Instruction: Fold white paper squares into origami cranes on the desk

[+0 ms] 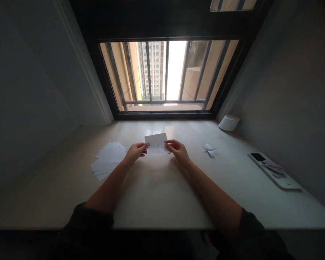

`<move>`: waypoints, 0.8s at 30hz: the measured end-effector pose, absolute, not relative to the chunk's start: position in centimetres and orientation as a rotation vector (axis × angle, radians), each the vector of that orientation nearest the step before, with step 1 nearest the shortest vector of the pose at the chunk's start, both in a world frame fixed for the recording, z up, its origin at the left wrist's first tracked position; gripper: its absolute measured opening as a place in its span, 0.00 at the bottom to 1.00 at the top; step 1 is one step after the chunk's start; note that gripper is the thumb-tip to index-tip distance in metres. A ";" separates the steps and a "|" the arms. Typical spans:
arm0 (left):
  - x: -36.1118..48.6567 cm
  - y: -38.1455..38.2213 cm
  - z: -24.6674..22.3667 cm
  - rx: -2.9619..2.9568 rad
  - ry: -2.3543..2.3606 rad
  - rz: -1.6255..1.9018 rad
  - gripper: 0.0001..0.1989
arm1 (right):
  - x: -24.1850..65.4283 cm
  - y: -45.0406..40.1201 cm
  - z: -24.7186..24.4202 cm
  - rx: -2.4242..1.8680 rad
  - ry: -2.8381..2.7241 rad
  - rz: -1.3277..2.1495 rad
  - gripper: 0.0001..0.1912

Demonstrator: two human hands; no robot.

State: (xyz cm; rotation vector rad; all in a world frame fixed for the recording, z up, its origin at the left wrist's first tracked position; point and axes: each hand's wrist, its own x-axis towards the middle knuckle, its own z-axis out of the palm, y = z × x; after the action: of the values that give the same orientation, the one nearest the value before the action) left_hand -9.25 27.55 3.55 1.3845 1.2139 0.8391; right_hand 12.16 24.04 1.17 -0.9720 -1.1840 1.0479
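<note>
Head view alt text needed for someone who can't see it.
A person's left hand and right hand hold a white sheet between them over a pale ledge. To the left lie fanned papers; to the right, a folded paper piece and a phone. A barred window is behind.

The single camera is worn on the person's head, above the near edge of the desk (157, 206), and it faces forward and down, toward the window (166, 72) behind the far edge. The view is wide: it reaches the left wall (35, 90) and the right wall (289, 90), while the left fingers (142, 147) and right fingers (173, 145) appear small, near the middle.
</note>
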 end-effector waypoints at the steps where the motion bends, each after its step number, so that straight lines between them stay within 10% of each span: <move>1: -9.3 27.6 3.5 1.345 1.208 0.800 0.25 | 12.2 24.0 1.3 -0.970 -1.167 1.076 0.18; 24: -10.4 27.7 4.0 1.295 1.202 0.509 0.19 | 12.1 23.9 1.3 -1.061 -1.165 0.976 0.19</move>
State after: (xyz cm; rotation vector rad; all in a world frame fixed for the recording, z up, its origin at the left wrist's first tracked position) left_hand -10.43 27.73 4.03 1.2949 1.2023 0.5090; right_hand 12.06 23.93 1.27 -1.0612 -1.1655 0.9756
